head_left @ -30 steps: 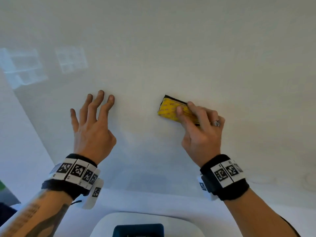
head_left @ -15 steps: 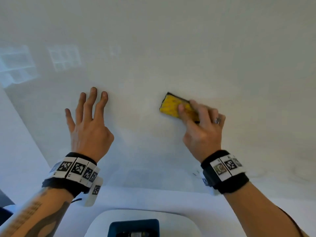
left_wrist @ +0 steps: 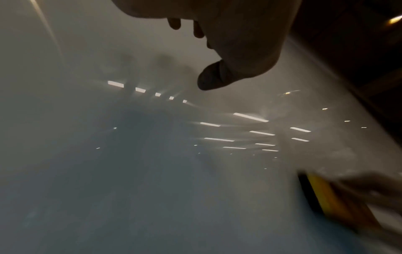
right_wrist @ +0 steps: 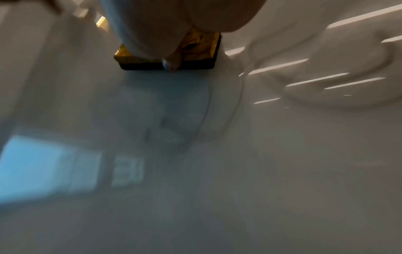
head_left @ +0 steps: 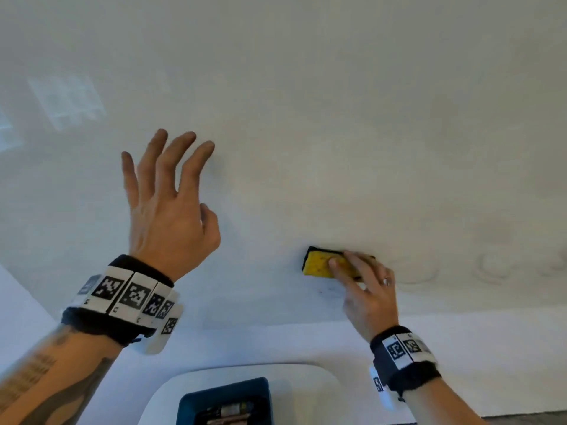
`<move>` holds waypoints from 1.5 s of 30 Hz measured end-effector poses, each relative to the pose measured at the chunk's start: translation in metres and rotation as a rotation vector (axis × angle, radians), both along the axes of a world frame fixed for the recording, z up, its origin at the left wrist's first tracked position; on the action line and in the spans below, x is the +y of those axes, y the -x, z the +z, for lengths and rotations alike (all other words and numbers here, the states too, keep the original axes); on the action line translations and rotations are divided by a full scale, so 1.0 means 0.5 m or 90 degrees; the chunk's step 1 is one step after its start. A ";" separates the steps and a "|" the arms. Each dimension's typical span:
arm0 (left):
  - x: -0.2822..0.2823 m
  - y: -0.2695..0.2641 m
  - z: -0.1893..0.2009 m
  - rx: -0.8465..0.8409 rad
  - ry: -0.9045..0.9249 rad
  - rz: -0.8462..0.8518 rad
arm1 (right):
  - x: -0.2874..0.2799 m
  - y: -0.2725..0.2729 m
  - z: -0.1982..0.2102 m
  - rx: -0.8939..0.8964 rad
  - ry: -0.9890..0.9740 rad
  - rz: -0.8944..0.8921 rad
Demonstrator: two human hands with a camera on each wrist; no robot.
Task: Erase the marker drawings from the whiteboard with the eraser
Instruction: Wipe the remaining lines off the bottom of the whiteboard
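Note:
The whiteboard [head_left: 306, 118] fills most of the head view. My right hand [head_left: 343, 262] grips a yellow eraser [head_left: 319, 263] with a black felt face and presses it flat on the board near its lower edge. In the right wrist view the eraser [right_wrist: 195, 48] shows under my palm, thumb on its edge. Faint grey ring traces [head_left: 411, 271] lie just to its right, also visible as ring traces [right_wrist: 348, 77] in the right wrist view. My left hand [head_left: 190, 179] is open, fingers spread, left of the eraser and holding nothing. The left wrist view shows my thumb [left_wrist: 213, 77] and the blurred eraser [left_wrist: 322, 194].
Below the board runs a white wall strip [head_left: 276, 342]. A white round table [head_left: 159, 403] stands under it with a dark blue tray [head_left: 190, 403] holding small items. Window reflections [head_left: 67, 99] show on the board's upper left.
My right hand has slid the eraser down and to the right, close to the board's lower edge. My left hand has come away from the board with its fingers spread wider.

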State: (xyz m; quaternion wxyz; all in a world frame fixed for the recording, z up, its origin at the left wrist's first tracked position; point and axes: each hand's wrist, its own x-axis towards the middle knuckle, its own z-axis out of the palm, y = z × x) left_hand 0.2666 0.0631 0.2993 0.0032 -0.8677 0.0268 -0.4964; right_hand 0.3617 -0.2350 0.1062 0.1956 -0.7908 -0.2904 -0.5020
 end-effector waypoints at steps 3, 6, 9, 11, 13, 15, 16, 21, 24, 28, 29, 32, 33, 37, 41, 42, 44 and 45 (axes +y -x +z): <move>-0.057 -0.030 0.033 0.022 -0.093 -0.043 | -0.042 -0.039 0.121 -0.041 -0.270 -0.055; -0.071 -0.053 0.074 0.016 -0.118 -0.039 | -0.024 -0.052 0.174 -0.052 -0.456 -0.086; -0.055 -0.062 0.105 -0.024 -0.060 -0.035 | 0.104 -0.010 0.105 -0.027 -0.362 -0.062; -0.032 -0.061 0.119 -0.067 0.019 -0.034 | 0.171 0.030 0.051 -0.004 -0.204 -0.020; -0.007 -0.054 0.127 -0.104 0.072 -0.029 | 0.171 0.024 0.075 -0.021 -0.165 0.001; 0.014 -0.051 0.132 -0.132 0.076 -0.032 | 0.147 0.002 0.172 -0.072 -0.234 -0.010; 0.022 -0.050 0.133 -0.140 0.073 -0.036 | 0.135 -0.009 0.237 -0.098 -0.273 -0.018; 0.021 -0.070 0.140 -0.183 0.093 -0.061 | 0.223 -0.003 0.327 -0.130 -0.173 -0.003; 0.006 -0.079 0.142 -0.197 0.082 -0.095 | 0.242 0.023 0.170 -0.120 0.019 0.034; 0.031 -0.060 0.138 -0.225 0.056 -0.122 | 0.166 0.016 0.158 -0.088 0.019 0.035; 0.043 -0.055 0.137 -0.227 0.057 -0.128 | 0.149 0.008 0.200 -0.101 -0.036 0.012; 0.066 -0.043 0.136 -0.224 0.070 -0.124 | 0.122 -0.025 0.396 -0.153 -0.197 -0.034; 0.066 -0.041 0.137 -0.224 0.072 -0.119 | 0.130 -0.033 0.459 -0.163 -0.228 -0.030; 0.056 -0.037 0.141 -0.224 0.090 -0.110 | 0.265 0.000 0.498 -0.171 -0.166 0.015; 0.050 -0.026 0.139 -0.215 0.101 -0.118 | 0.283 0.027 0.274 -0.138 0.074 0.086; 0.051 -0.022 0.137 -0.215 0.107 -0.118 | 0.258 0.027 0.223 -0.129 0.110 0.092; 0.051 -0.017 0.129 -0.214 0.117 -0.124 | 0.197 0.025 0.140 -0.093 0.174 0.099; 0.047 -0.016 0.127 -0.214 0.118 -0.132 | 0.168 0.022 0.109 -0.070 0.191 0.102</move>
